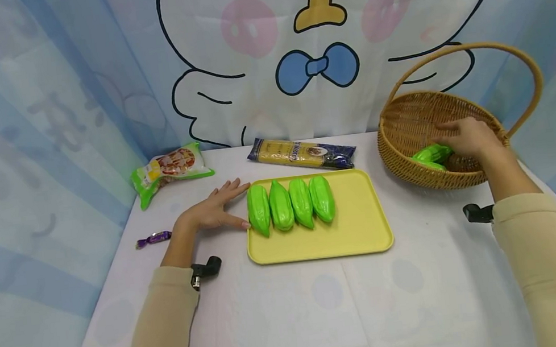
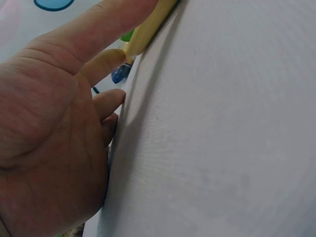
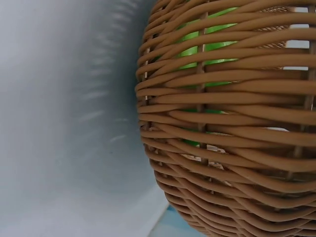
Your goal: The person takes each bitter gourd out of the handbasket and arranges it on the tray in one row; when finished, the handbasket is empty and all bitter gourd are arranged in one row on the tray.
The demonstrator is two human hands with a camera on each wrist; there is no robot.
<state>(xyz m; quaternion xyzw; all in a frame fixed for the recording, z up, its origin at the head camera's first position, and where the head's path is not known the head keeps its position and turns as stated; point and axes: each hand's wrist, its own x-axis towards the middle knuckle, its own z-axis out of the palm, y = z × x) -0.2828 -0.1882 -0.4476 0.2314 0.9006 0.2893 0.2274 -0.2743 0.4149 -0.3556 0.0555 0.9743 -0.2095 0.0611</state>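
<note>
- Four gourds [image 1: 282, 206] are laid side by side on the left part of the tray [image 1: 359, 210]; by such close spacing, rolling is probably limited.
- The left hand [image 1: 212, 210] is spread wide at the tray's left edge, the thumb seemingly set against it; nothing is gripped, and the tray is probably being steadied there.
- The right hand [image 1: 467, 137] is lowered into the basket [image 1: 433, 178], over more gourds [image 1: 434, 153]; whether one is held cannot be told, since most of the fingers are hidden.
- The basket is placed to the right of the tray with its handle upright; by this its mouth is left easy to enter, it seems.
- Behind the tray a packet [image 1: 301, 155] is laid; a bag [image 1: 176, 165] and a sweet [image 1: 153, 240] are set to the left, presumably out of the way.
</note>
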